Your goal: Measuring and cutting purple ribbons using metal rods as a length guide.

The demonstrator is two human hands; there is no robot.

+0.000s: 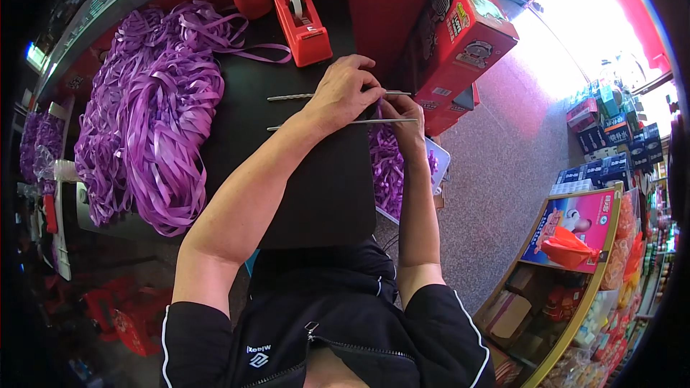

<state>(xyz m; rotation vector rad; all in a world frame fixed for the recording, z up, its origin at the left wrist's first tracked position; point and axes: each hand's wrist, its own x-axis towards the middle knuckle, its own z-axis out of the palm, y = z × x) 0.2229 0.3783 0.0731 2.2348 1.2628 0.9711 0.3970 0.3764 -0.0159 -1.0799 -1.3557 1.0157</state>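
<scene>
Winding purple ribbon [379,111] round two metal rods [287,97], left hand [343,93] clamping rods, right hand [402,111] pinching ribbon at three o'clock; next, another tight loop.

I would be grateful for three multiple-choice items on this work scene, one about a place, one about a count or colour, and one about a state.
1. Where does the red tape dispenser stand?
A. at the far edge of the black board, beyond the hands
B. on the floor by the shelf
C. on the person's lap

2. How many thin metal rods lie across the board?
A. one
B. two
C. four

3. In what state is the purple ribbon to the left of the board?
A. wound tightly on a spool
B. folded flat in a box
C. heaped in a loose tangled pile

Answers:
1 A, since it sits on the board's far end above the left hand.
2 B, since two parallel rods run under the left hand towards the right hand.
3 C, since its loops spill loosely over each other.
</scene>
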